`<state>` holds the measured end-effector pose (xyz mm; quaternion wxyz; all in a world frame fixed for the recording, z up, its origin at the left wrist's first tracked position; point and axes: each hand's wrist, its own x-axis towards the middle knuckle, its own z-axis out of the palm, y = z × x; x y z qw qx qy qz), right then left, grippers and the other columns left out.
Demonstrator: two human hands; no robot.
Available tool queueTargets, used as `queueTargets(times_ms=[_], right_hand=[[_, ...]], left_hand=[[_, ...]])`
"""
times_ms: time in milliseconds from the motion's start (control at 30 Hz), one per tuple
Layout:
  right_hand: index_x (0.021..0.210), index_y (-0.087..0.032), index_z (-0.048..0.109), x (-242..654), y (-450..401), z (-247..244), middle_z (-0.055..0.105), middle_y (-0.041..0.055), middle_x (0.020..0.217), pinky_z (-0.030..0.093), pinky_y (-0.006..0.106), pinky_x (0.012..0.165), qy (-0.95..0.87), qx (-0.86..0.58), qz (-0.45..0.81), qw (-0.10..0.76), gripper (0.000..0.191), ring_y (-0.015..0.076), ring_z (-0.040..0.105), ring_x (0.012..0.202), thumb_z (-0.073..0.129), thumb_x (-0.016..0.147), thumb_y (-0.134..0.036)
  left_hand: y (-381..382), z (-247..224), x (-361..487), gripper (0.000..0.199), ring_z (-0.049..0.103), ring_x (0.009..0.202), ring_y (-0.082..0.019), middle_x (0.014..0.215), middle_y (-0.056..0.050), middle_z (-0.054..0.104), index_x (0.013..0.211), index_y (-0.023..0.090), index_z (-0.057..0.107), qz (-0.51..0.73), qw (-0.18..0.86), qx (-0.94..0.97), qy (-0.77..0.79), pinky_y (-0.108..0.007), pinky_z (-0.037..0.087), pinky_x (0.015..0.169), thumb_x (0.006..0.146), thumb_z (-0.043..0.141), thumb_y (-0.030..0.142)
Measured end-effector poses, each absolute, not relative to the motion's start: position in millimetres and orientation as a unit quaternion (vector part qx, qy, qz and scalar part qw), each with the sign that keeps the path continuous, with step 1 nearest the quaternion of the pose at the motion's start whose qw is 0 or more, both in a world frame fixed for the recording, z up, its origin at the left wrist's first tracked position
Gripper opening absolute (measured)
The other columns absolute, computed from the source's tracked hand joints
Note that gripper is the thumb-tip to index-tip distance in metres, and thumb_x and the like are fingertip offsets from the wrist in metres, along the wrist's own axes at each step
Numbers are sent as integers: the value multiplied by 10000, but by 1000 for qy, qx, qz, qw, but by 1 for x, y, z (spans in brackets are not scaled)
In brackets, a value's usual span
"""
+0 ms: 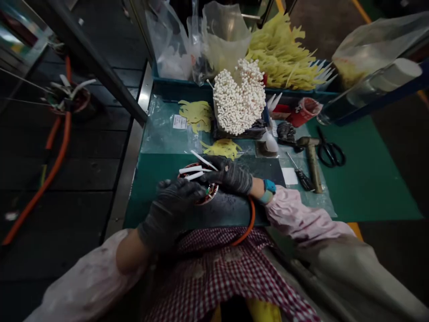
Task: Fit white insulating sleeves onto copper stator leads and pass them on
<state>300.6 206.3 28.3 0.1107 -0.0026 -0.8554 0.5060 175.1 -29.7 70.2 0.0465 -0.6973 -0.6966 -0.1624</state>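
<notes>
Round part [211, 193] with reddish windings lies on a black mat [231, 213], itself on the green bench top [375, 179]. Left hand [172, 205], dark-gloved, rests at its near left rim, fingers close together; whether they grip cannot be told. Right hand [231, 176], also gloved, is at its far right side, fingers narrow beside the white tubes [191, 169] that stick out of it; a firm hold cannot be made out. Orange cable [252, 219] bends down to its right. Just beyond it: yellow cut pieces [221, 148], then a thick bundle of white sticks [237, 103]. Well to its right: screwdriver [303, 179], hammer [313, 165], black scissors [331, 154]. Left of it: metal bench edge [129, 161], slanting dark post [97, 58], dark seamed floor [83, 170]. Room dim; far beyond it, to the right, a yellow line [362, 11] crosses the background
</notes>
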Motion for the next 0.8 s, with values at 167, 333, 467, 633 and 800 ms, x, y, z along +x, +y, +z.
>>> queueTargets(times_ms=[167,333,467,633,800], right_hand=[[1294,-280,771,342,240,37,760,105,1327,617,517,1086,-895,-104,250,355,314,296,720,1243,702,1059,-477],[1128,-275,804,357,303,47,728,112,1310,440,687,1174,-874,-245,80,411,244,361,616,1274,793,994,-478],[1026,-260,821,348,323,44,758,122,1354,379,649,1208,-894,-291,1,342,215,357,561,1353,808,1001,-473],[1033,-244,793,356,316,59,764,156,1286,516,553,1124,-909,-235,82,335,191,310,669,1231,798,1005,-432],[986,-294,697,378,282,102,806,111,1160,647,487,1039,-841,-242,294,385,237,266,773,1123,767,1048,-511]], left_hand=[[-42,55,194,475,682,1435,-276,1561,-84,735,1527,208,628,-165,58,-710,-682,-515,460,1267,1063,560,132],[-33,17,197,363,743,1336,-263,1399,-95,815,1389,219,637,-254,110,-684,-675,-456,446,1317,1041,721,278],[-29,6,196,485,760,1330,-257,1382,-67,825,1480,255,599,-271,122,-676,-675,-458,432,1345,1030,764,327],[-31,7,193,622,762,1354,-296,1393,-81,819,1599,260,546,-293,107,-677,-667,-520,469,1330,1020,765,313],[-32,7,190,484,728,1416,-277,1452,-43,801,1510,270,620,-271,83,-692,-664,-531,468,1341,1055,756,361]])
